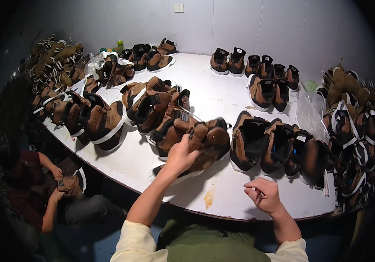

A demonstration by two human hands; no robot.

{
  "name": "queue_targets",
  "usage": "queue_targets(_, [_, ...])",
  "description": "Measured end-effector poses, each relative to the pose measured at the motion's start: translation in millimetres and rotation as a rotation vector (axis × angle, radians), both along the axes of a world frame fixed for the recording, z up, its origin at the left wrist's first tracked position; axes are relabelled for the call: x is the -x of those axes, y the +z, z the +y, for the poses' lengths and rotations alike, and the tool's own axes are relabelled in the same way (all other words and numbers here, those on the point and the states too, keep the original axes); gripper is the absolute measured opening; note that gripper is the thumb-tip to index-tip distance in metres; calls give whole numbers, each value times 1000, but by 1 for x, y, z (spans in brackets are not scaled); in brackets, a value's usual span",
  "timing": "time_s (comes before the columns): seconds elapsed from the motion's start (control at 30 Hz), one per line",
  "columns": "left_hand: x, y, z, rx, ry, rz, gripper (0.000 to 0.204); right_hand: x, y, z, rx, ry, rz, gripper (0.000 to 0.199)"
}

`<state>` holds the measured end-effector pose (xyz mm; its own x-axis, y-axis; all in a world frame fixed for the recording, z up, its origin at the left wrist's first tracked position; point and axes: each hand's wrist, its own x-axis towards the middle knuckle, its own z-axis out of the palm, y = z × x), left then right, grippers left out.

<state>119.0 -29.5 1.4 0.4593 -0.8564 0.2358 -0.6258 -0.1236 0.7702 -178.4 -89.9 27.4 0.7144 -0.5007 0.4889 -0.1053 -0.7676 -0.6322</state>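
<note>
My left hand [181, 156] is closed on a brown and black shoe [216, 137] near the middle of the table. That shoe is tilted and smeared by motion, and a second brown shoe [165, 137] is close against it on the left. Over the table's near edge, my right hand [264, 195] has its fingers curled in a pinch, apart from any shoe. Whether something small is between those fingertips I cannot make out. Beyond the right hand stands a row of shoes, among them a brown and black shoe [248, 142] with its opening showing.
Shoes are piled at the left [50, 61] and right [351, 126] ends of the white table [196, 83]. More shoes stand in pairs at the back [227, 62]. A clear plastic bag [310, 114] lies by the right pile. At lower left, another person [30, 183] holds a shoe [71, 184].
</note>
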Motion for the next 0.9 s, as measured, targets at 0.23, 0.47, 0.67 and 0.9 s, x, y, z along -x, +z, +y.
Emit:
queue_targets(0.23, [-7,2,40,-1,-196,31,59,-49,27,-11,336,-65,-170,46])
queue_targets(0.47, [-2,-31,47,322,-353,-291,64,-90,-9,-33,344,40,225,58])
queue_targets(0.67, [-20,-17,68,618,-172,-269,46,-82,-17,-37,300,-2,286,54])
queue_targets(0.9, [-54,-27,78,213,-16,-522,70,-76,-15,-27,483,146,253,39])
